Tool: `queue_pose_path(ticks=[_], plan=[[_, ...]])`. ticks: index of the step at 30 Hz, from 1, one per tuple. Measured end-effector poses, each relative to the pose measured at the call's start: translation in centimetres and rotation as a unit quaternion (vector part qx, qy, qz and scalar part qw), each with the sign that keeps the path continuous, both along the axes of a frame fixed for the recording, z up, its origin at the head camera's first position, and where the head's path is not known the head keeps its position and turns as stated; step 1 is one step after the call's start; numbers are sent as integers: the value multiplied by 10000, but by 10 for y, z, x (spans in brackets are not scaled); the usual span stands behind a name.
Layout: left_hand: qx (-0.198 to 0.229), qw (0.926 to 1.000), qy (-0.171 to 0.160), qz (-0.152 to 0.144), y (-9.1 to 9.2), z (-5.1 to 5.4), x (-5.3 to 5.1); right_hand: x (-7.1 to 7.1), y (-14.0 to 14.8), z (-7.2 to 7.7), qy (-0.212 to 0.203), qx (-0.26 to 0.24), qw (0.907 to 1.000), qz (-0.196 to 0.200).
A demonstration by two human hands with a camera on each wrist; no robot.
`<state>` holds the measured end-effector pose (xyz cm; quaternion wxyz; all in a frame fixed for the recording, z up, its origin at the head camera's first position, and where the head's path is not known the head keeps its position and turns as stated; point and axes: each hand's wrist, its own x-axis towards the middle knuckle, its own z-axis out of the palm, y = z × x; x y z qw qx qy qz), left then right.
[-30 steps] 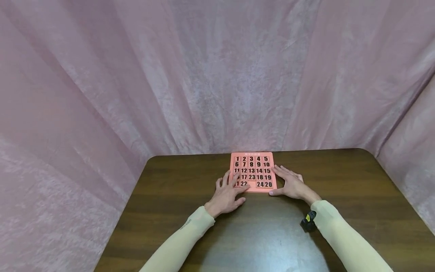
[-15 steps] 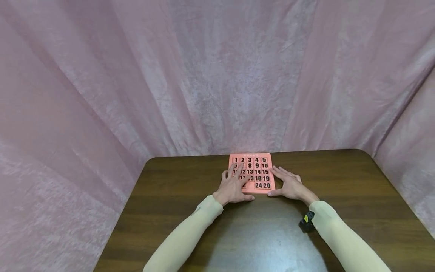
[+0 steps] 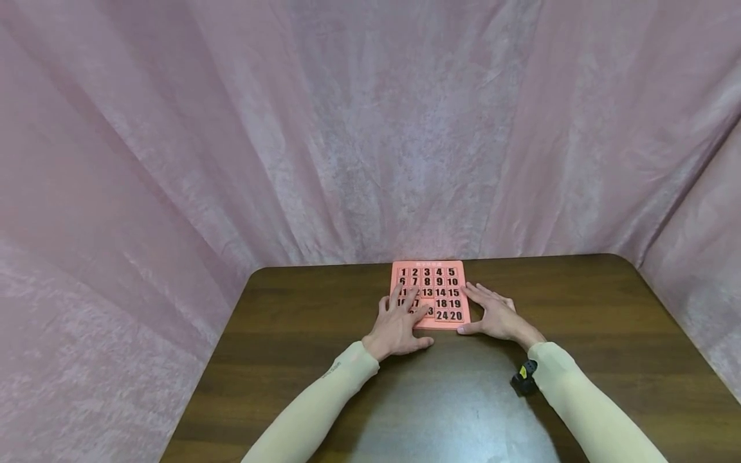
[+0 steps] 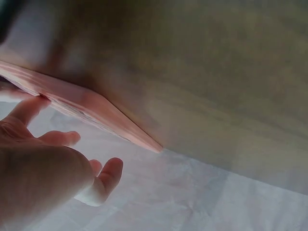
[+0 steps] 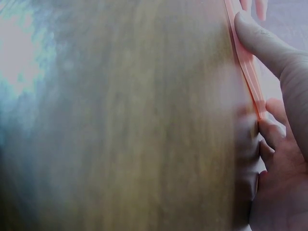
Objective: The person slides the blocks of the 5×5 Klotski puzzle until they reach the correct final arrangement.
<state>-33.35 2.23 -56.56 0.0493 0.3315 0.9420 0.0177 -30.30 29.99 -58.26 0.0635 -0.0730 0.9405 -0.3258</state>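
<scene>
A pink sliding number puzzle [image 3: 428, 264] lies flat at the far side of the table. My left hand [image 3: 397, 329] is spread over its lower left part, with the index finger touching the 23 tile [image 3: 430, 311] in the bottom row. Above that tile is a vacant slot, between 17 and 18. Several left-side numbers are partly hidden by the fingers. My right hand [image 3: 498, 315] holds the puzzle's near right corner, thumb [image 5: 252, 33] against one edge and fingers along the other. The left wrist view shows the puzzle's edge [image 4: 91, 98] beside the left fingers.
The brown wooden table [image 3: 324, 296] has rounded far corners. Pink curtain [image 3: 370, 161] hangs right behind its far edge and along the sides. A small black device [image 3: 524, 378] is strapped at the right wrist.
The left hand has moved forward and right over the puzzle, then slightly back. Since half a second ago the 23 tile has slid down one row. The right hand stays put.
</scene>
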Motion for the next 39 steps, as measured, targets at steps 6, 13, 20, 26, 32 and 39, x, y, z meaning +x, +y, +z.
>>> queue_pose_path(ticks=[6, 13, 20, 26, 32, 39], plan=[[56, 9999, 122, -64, -5, -4, 8, 0, 0, -1, 53, -11, 10000, 6], [292, 9995, 114, -49, 14, 6, -4, 1, 3, -3, 95, -19, 10000, 0], [137, 9992, -380, 77, 33, -1, -9, 1, 1, -6, 148, -2, 9999, 80], [90, 9992, -340, 179, 32, -3, -11, 1, 3, -3, 188, -62, 9998, 82], [214, 9989, -371, 207, 18, -4, -16, 0, 5, -5, 227, -76, 9997, 110], [280, 9984, -380, 313, 2, -5, -20, 1, 5, -6, 255, -99, 9996, 109]])
